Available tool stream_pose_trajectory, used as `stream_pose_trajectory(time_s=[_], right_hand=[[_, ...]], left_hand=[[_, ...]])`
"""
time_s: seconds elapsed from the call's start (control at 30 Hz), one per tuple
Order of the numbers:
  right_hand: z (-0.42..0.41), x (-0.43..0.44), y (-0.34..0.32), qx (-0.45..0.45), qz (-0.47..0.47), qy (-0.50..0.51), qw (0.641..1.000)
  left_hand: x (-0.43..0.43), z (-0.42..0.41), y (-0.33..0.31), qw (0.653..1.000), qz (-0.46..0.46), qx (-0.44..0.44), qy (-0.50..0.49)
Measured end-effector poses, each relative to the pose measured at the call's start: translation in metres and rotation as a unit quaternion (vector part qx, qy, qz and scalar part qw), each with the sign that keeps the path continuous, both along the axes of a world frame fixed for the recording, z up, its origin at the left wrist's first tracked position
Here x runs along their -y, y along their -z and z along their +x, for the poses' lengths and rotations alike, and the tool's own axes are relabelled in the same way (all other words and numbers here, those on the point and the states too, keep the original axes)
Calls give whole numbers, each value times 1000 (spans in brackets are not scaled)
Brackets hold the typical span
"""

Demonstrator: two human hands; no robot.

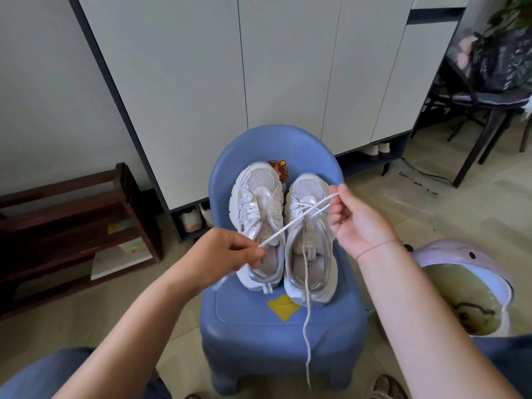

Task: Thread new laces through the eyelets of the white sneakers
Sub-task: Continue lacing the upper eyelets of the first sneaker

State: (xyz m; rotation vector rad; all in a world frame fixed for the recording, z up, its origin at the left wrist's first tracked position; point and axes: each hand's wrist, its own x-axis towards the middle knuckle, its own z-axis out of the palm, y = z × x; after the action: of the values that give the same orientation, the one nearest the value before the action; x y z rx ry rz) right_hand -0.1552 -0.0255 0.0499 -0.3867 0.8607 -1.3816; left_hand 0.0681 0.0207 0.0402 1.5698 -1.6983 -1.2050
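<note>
This is the entryway of a home. A tall white cabinet [259, 67] runs along the wall, with an open gap at its foot where pale shoes [191, 218] are stored. A dark wooden shoe rack [72, 226] stands beside it on the tiled floor [446, 214]. A small blue plastic chair [276, 326] sits in front, and a houseplant [515, 12] is in the far corner.

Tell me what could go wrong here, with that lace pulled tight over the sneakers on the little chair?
1. The left hand and right hand pinch the lace taut across the half-laced sneaker; a hard tug might slide that shoe off the blue chair.
2. The loose lace end hangs past the seat's front edge, so it could snag, or the two ends may come out uneven.
</note>
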Motion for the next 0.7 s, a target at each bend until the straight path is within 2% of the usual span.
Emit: stream_pose_trajectory(time_s=[0.17,0.33,0.43,0.57,0.7], right_hand=[[-16,25,-4,34,2,57,998],[-21,40,-11,26,-9,46,999],[-21,51,-16,12,-24,25,999],[-16,46,-3,-90,-15,-60,994],[-13,8,24,-239,-8,-58,969]], left_hand=[[3,7,2,1000,12,-17,-5],[9,14,2,999,20,-20,-17],[15,13,5,995,27,-78,-59],[20,1,8,982,17,-153,-108],[23,-5,16,976,9,-177,-127]])
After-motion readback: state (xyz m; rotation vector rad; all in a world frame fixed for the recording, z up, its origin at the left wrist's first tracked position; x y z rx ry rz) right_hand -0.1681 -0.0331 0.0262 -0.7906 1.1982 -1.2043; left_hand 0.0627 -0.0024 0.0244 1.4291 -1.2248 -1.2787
